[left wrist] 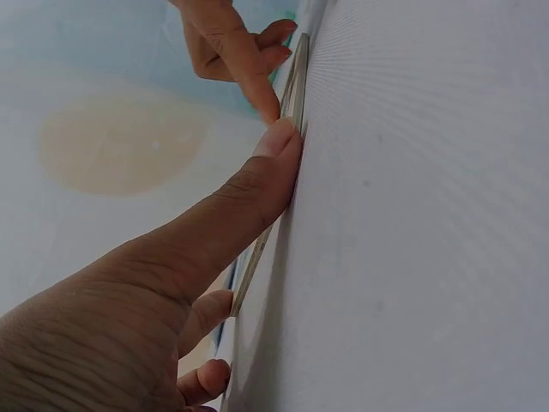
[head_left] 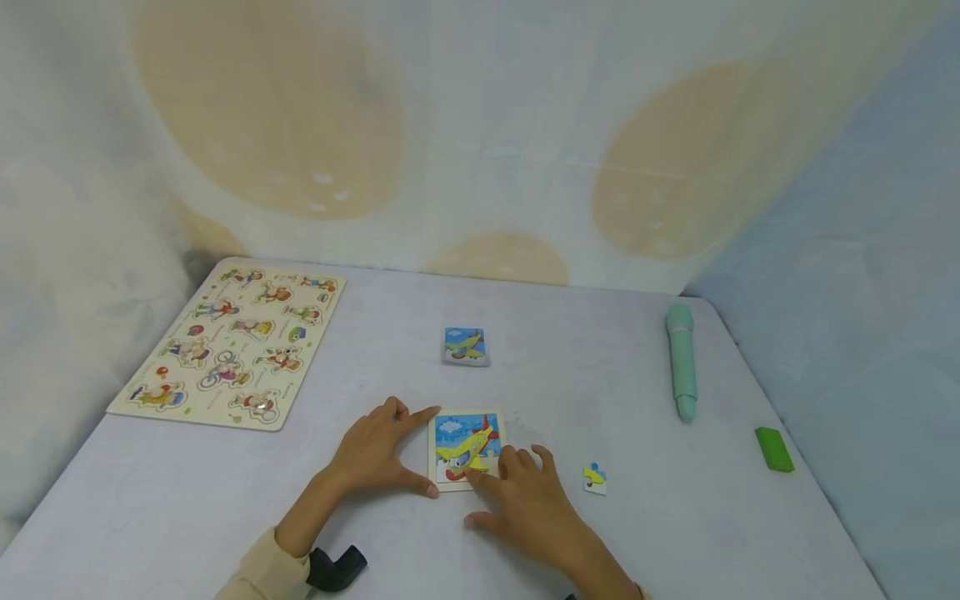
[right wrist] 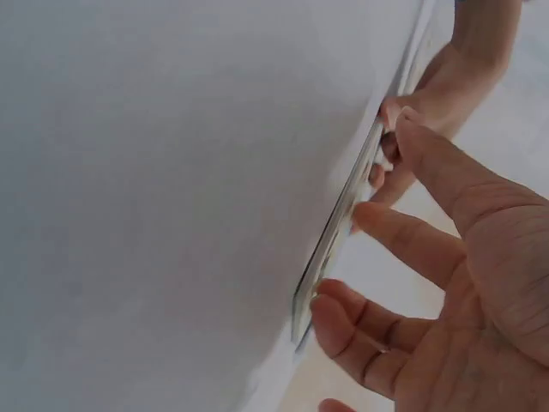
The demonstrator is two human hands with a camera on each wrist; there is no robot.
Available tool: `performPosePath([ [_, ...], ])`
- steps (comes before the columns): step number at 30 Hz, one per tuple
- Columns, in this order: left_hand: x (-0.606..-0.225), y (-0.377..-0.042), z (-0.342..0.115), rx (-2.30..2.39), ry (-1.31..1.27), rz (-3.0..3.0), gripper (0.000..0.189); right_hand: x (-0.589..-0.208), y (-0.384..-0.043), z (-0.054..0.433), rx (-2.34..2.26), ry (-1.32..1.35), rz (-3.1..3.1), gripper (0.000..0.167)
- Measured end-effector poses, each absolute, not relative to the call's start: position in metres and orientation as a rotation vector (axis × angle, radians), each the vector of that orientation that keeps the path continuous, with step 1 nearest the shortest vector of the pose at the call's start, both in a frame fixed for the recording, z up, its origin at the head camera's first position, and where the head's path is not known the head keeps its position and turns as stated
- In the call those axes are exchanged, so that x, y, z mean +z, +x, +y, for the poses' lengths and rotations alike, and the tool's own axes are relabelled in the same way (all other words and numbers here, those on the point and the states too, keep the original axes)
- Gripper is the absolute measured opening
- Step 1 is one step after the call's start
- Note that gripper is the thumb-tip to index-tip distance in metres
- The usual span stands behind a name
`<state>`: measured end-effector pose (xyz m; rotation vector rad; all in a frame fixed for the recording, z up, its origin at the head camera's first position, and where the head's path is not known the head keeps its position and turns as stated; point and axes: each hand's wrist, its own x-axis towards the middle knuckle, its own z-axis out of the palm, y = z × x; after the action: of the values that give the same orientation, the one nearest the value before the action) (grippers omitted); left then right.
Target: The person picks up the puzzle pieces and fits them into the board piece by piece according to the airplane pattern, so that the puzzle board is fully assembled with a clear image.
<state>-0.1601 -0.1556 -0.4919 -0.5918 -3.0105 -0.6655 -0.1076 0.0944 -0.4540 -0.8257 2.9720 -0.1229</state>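
A small wooden jigsaw puzzle (head_left: 433,442) with a yellow and red airplane picture lies flat on the white table in the head view. My left hand (head_left: 375,454) holds it at its left side, forefinger at the upper corner and thumb at the lower one. The index finger of my right hand (head_left: 532,504) touches the lower part of the picture, its thumb apart from the board. A loose puzzle piece (head_left: 595,478), yellow, blue and white, lies right of that hand. In the left wrist view, the left thumb (left wrist: 274,159) is against the board's edge.
Behind the puzzle lies a small airplane picture block (head_left: 465,346). A large figure puzzle board (head_left: 247,342) is at the left. To the right are a mint-green tube-shaped thing (head_left: 682,362) and a green block (head_left: 774,450). Cloth walls (head_left: 487,125) stand behind and beside the table.
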Motion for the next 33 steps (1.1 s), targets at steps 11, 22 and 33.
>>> performPosePath([
  [11,-0.495,-0.16,-0.156,-0.653,-0.57,-3.026,0.11,-0.455,-0.113,0.142,-0.447,-0.458,3.198,0.05],
  [22,-0.495,-0.16,-0.156,-0.653,-0.578,-3.027,0.11,-0.451,-0.112,0.186,-0.574,-0.158,3.151,0.05],
  [33,-0.493,-0.16,-0.154,-0.673,-0.571,-3.035,0.109,-0.45,-0.109,0.211,-0.646,-0.041,3.061,0.049],
])
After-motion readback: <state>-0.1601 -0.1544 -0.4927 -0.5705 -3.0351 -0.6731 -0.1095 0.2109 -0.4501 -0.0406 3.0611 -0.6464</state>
